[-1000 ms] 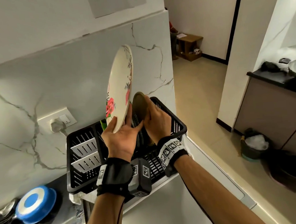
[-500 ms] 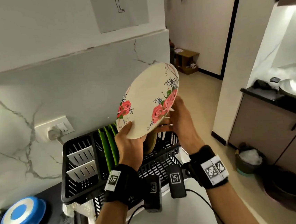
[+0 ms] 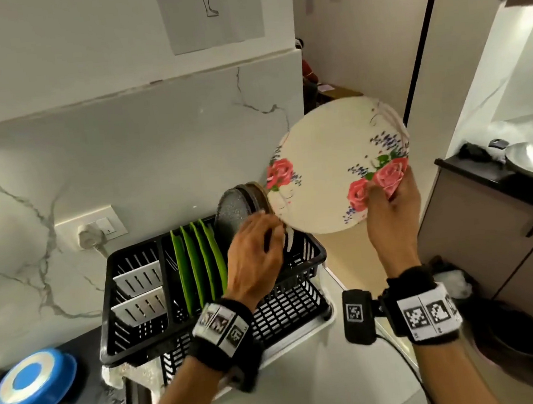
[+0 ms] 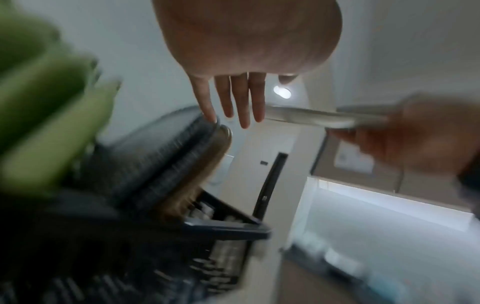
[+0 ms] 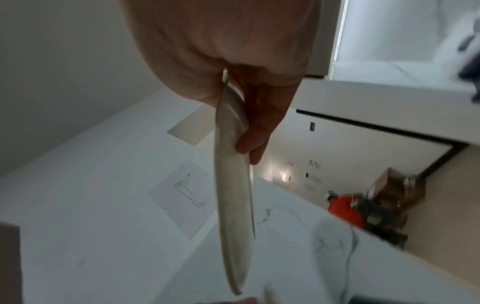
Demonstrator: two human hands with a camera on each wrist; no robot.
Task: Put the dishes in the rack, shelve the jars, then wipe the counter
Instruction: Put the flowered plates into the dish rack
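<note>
My right hand (image 3: 389, 209) pinches the lower edge of a cream plate with red roses (image 3: 336, 165), held tilted in the air to the right of the black dish rack (image 3: 309, 256). The right wrist view shows that plate (image 5: 233, 185) edge-on between thumb and fingers. My left hand (image 3: 256, 248) hovers over the rack with fingers straight and holds nothing. Its fingertips (image 4: 210, 115) reach the rim of the grey plates (image 3: 233, 211) and a brown plate (image 3: 259, 196) standing in the rack. Several green plates (image 3: 199, 260) stand upright to their left.
A white cutlery holder (image 3: 137, 292) sits in the rack's left end. A blue pan (image 3: 32, 384) lies on the dark counter at lower left. A wall socket with a plug (image 3: 92, 231) is behind the rack. To the right the floor drops away, with a bin (image 3: 455, 281).
My left hand has let go of the rose plate and dropped to the plates in the rack. The right hand alone has carried the plate up and to the right.
</note>
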